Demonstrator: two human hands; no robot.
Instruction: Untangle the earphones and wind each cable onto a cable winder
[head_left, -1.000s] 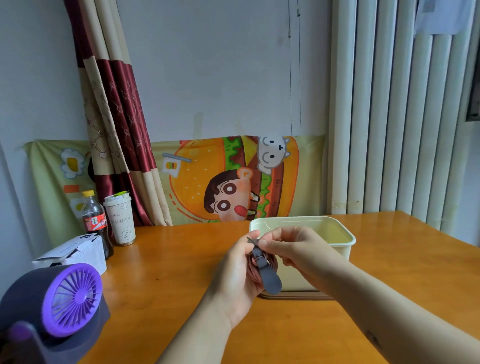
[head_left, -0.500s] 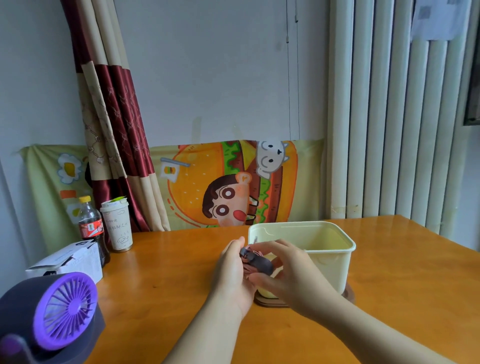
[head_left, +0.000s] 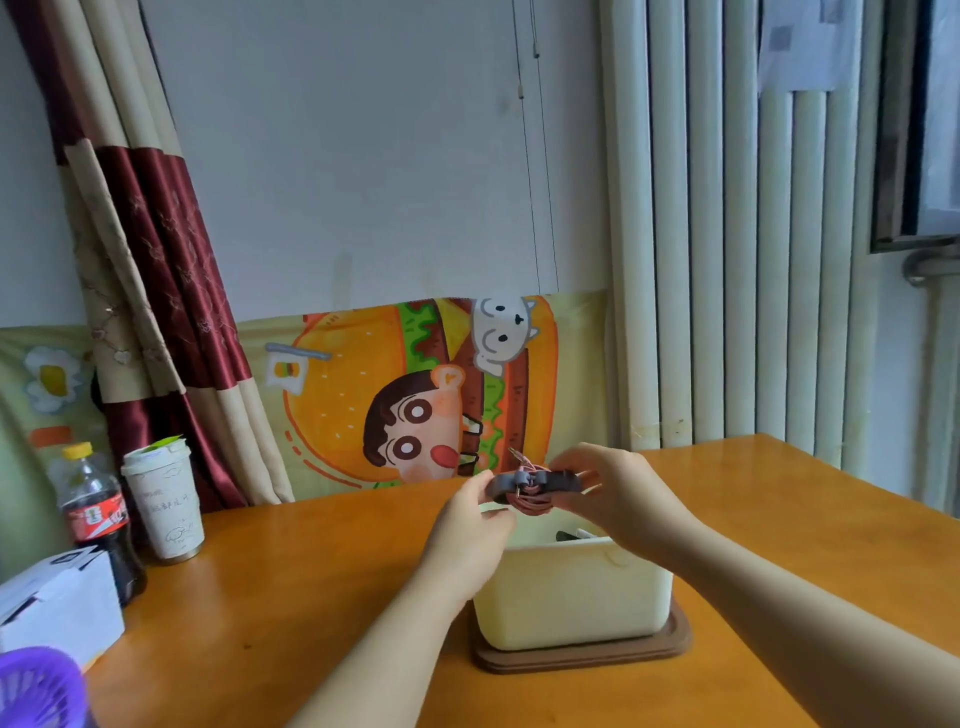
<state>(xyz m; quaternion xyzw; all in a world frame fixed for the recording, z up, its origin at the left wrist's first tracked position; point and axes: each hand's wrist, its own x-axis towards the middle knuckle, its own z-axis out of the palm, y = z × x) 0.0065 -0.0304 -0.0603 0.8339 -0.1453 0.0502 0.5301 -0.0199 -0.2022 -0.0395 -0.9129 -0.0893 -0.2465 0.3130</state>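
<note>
As my left hand (head_left: 469, 517) and right hand (head_left: 618, 496) pinch the cable winder (head_left: 560, 480), a slack grip could spill its earphone cable (head_left: 530, 503).

light: soft daylight from window (head_left: 930, 124) (right edge) | glare: sheen on table (head_left: 244, 561) | edges: bowed | focus: slightly soft

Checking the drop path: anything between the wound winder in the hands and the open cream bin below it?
Nothing visible. The left hand and right hand pinch the grey winder by its ends, apparently over the cream bin, whose top is open. Something dark lies inside, too hidden to identify.
</note>
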